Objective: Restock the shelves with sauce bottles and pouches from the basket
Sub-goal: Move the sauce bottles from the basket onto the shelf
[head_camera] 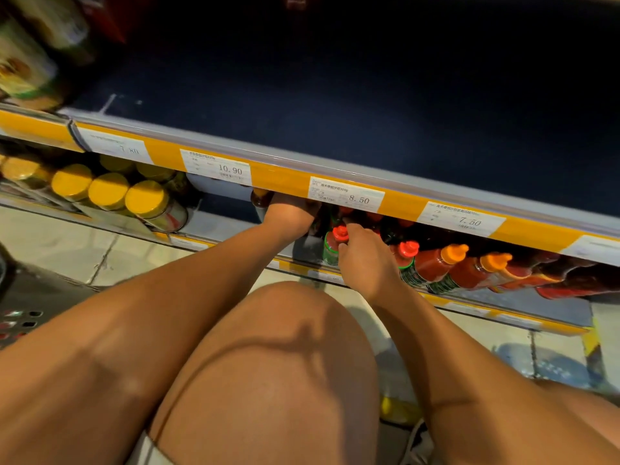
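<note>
Grocery shop aisle, yellow shelf edge (285, 177) with price tags (347, 194), rows of sauce bottles (436, 263)

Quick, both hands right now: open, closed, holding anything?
Left hand: reaches under the shelf edge; fingers hidden, cannot tell.
Right hand: grips a red-capped sauce bottle.

You had the lower shelf (235, 241) carrying yellow-lidded jars (147, 200) at left, red-capped sauce bottles (339, 245) mid-shelf, orange-capped bottles (443, 263) at right; the upper shelf (335, 129) showed dark blue.
</note>
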Demonstrator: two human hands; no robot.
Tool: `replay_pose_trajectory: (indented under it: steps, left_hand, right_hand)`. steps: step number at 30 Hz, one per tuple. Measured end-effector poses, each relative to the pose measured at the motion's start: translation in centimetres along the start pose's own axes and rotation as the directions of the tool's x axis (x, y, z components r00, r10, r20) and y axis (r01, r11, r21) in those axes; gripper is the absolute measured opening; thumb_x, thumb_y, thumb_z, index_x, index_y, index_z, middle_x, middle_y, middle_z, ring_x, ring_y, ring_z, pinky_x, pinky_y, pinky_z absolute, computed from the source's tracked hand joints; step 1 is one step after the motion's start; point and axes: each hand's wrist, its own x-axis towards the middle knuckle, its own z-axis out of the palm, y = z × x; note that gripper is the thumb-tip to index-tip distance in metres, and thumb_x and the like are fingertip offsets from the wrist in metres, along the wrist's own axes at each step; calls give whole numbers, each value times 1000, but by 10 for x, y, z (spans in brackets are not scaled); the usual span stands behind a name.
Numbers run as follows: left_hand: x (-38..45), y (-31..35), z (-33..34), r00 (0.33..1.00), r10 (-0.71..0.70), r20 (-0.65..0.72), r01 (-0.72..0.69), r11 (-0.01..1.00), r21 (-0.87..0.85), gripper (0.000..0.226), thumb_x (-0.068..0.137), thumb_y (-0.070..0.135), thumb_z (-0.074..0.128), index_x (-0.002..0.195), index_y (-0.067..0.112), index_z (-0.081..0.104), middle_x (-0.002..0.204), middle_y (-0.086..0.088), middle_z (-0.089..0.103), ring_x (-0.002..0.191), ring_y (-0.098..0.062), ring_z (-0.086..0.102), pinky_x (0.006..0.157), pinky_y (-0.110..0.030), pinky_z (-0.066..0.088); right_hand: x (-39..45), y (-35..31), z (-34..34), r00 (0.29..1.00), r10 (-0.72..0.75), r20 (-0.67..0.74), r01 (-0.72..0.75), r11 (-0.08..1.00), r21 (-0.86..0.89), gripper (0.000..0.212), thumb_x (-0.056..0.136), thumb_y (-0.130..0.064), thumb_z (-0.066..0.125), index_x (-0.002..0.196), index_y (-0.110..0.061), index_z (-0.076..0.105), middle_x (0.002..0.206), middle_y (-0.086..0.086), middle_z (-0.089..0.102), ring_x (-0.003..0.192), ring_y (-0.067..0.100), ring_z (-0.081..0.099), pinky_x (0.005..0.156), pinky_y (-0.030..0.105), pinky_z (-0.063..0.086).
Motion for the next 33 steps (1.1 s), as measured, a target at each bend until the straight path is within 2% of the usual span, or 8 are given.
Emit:
replay_pose_trajectory:
  steps: [3,6,11,18,21,25,29,33]
  left_hand:
    - [0,2,-2,988,95,-118,-99,995,-25,22,108,19,45,125,16,59,123,-10,64,113,-30,58,86,-32,45]
    - [-15,-5,-2,975,147,-164,-169,978,-125,19,97,14,63,116,14,62,92,-2,62,93,-28,62,70,-29,48]
    - [-44,-12,-14,967,229,-116,-249,945,-213,35,97,21,71,129,9,64,120,-8,70,109,-24,65,95,-41,55]
    - [-109,-5,-34,911,408,60,-396,907,-146,23,93,19,76,114,18,68,100,-2,71,96,-17,69,86,-30,57]
    - [-136,8,-48,865,491,107,-482,871,-102,20,93,19,76,112,15,71,98,-5,73,95,-19,71,84,-29,57]
    - [-173,47,-63,811,574,110,-573,818,-48,15,94,17,75,109,17,72,100,-2,75,98,-22,71,91,-42,57]
    - [-219,105,-67,718,687,112,-689,724,-19,14,96,22,73,107,31,72,94,10,76,87,-5,70,81,-33,58]
    - [-285,171,-46,566,806,174,-817,576,-11,17,96,30,73,112,36,71,103,20,75,96,4,69,75,-20,54]
  right_hand:
    - [-2,-1,-8,1000,31,2,-31,999,26,25,97,-13,54,121,-18,58,115,8,66,103,33,63,82,41,51]
    - [-6,-4,-20,998,65,-19,-63,994,93,12,94,-13,53,99,-23,56,106,6,68,96,32,65,79,41,54]
    - [-24,-8,-40,998,37,-58,-26,984,178,31,93,-15,60,122,-22,64,119,3,68,107,27,65,89,47,58]
    - [-64,-1,-90,989,-23,149,13,998,68,25,88,-27,71,113,-24,69,106,-2,67,95,23,64,85,38,55]
    - [-96,4,-130,980,-70,187,39,986,162,25,89,-31,75,113,-24,70,97,-2,69,87,20,68,76,32,54]
    - [-159,20,-180,993,-92,79,62,948,313,26,91,-30,75,115,-23,68,86,0,73,61,7,62,60,27,50]
    - [-245,74,-219,991,-54,-126,99,918,385,25,91,-27,73,116,-27,71,96,-6,73,89,13,70,82,32,57]
    - [-343,158,-227,946,120,-300,30,893,449,20,94,-25,72,113,-33,71,104,-17,72,101,0,67,91,28,55]
